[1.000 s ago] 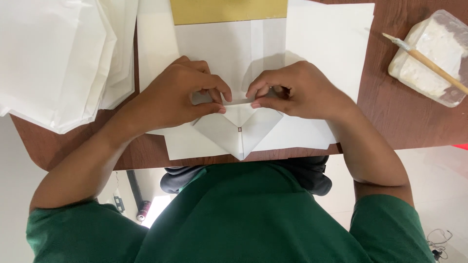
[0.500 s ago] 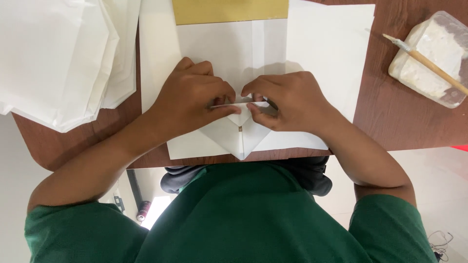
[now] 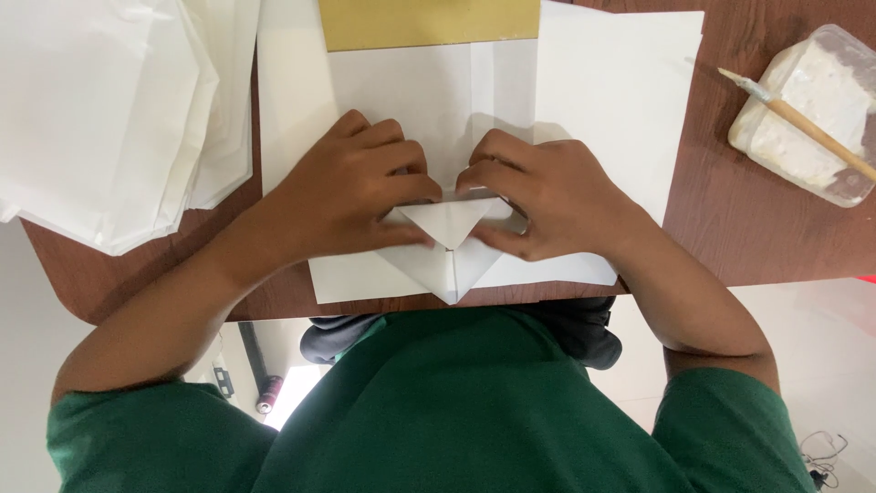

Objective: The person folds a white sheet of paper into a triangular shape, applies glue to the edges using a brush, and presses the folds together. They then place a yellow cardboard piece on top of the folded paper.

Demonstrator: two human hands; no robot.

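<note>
Where pressed: two hands [image 3: 351,187] [image 3: 547,196], one folded paper [image 3: 447,246]

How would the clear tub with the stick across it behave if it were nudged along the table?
The clear tub sits low and wide on the wooden table, so it would probably slide rather than tip. It looks well filled with white paste, so likely heavy for its size. The thin stick lies loose across it and could roll off.

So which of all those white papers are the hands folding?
The white sheet in the middle, under the gold strip. Both hands, left and right, press its pointed fold. The pile on the left lies untouched.
</note>
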